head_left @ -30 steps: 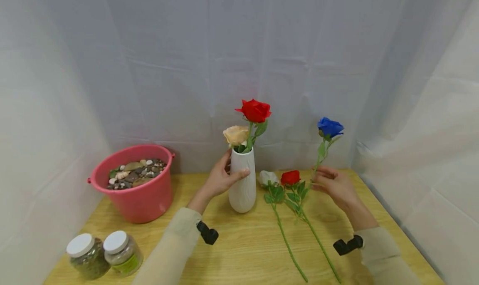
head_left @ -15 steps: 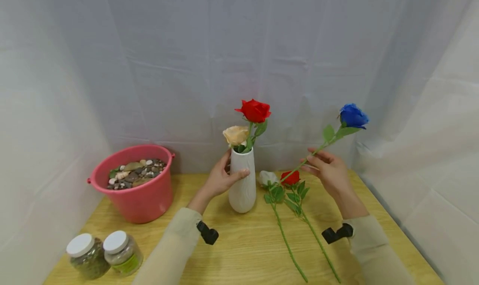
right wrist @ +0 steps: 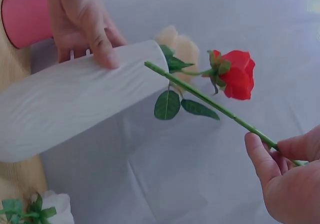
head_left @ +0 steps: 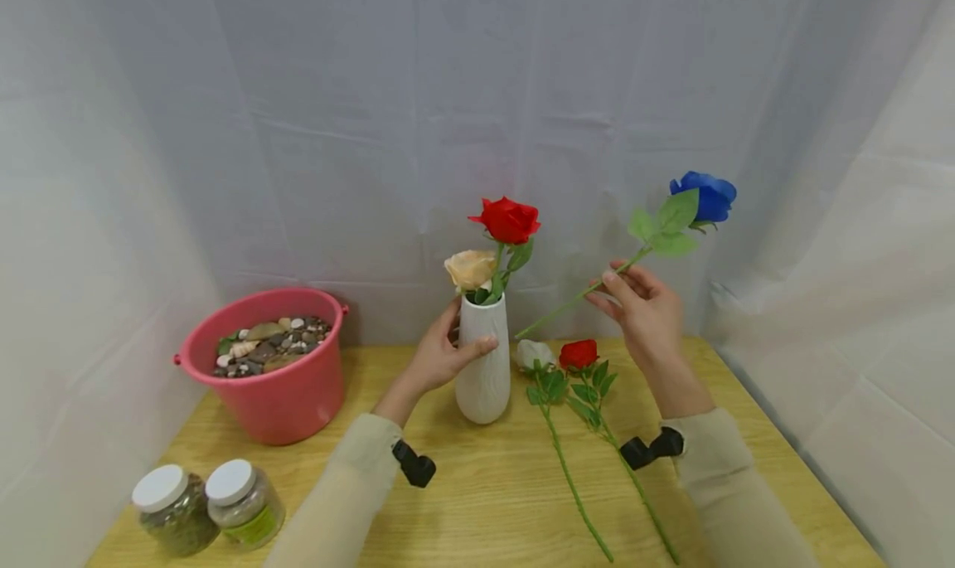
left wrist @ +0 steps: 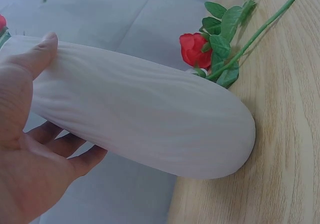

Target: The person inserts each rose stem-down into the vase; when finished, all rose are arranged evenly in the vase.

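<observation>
A white ribbed vase (head_left: 483,377) stands upright on the table, holding a red rose (head_left: 509,220) and a cream rose (head_left: 471,269). My left hand (head_left: 440,354) grips the vase near its upper part, thumb across the front, fingers behind. To the right, my right hand (head_left: 647,315) pinches the stem of a blue rose (head_left: 705,196) between thumb and fingers. That rose is in the air, tilted, its bloom up to the right and its bare stem end pointing down-left toward the vase. In the right wrist view the green stem (right wrist: 220,108) passes in front of the vase's mouth.
A white rose (head_left: 535,354) and a second red rose (head_left: 579,354) lie on the table (head_left: 477,502) right of the vase. At left stands a pink bucket (head_left: 287,402) of pebbles and shells. Two white-lidded jars (head_left: 179,514) stand near the front left.
My right hand has lifted the blue rose and moved up and slightly left. The rose has tilted from nearly upright, its bloom now farther right. My left hand and the vase stay put.
</observation>
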### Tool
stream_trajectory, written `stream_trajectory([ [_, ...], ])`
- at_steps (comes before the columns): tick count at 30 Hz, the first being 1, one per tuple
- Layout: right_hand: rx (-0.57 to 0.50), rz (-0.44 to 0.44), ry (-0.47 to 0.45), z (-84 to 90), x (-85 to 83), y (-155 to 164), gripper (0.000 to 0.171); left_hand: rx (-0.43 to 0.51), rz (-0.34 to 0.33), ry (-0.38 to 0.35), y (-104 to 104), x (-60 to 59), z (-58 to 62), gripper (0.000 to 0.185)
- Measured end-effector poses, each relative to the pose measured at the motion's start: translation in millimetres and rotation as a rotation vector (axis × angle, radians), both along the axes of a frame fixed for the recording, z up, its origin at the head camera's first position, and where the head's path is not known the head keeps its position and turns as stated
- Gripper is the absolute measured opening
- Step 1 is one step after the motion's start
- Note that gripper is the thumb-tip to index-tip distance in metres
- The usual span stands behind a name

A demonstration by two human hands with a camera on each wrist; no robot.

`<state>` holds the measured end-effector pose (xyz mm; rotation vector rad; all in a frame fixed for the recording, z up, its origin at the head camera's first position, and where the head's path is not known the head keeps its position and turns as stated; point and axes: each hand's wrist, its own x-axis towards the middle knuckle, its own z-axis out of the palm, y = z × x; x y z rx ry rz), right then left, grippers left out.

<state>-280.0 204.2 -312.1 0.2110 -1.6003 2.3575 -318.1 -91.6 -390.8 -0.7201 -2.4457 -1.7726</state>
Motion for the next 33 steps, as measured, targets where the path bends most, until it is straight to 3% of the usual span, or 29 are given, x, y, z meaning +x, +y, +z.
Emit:
stream_trajectory([
  [6, -0.082, -0.045, 0.004, 10.1, -2.7, -15, 0.012, -0.001, 0.002, 0.001, 0, 0.8, 0.6, 0.090],
  [13, -0.126, -0.079, 0.069, 16.7, -5.9, -32, 0.008, -0.005, 0.003, 0.000, -1, 1.9, 1.6, 0.089],
  [22, -0.046, -0.143, 0.103, 20.0, -5.1, -51, 0.010, -0.007, -0.005, 0.017, -1, 3.6, 1.8, 0.089],
  [33, 0.012, -0.091, 0.167, 16.1, -9.1, -71, 0.013, 0.000, -0.001, 0.021, -1, 0.5, -0.1, 0.087],
])
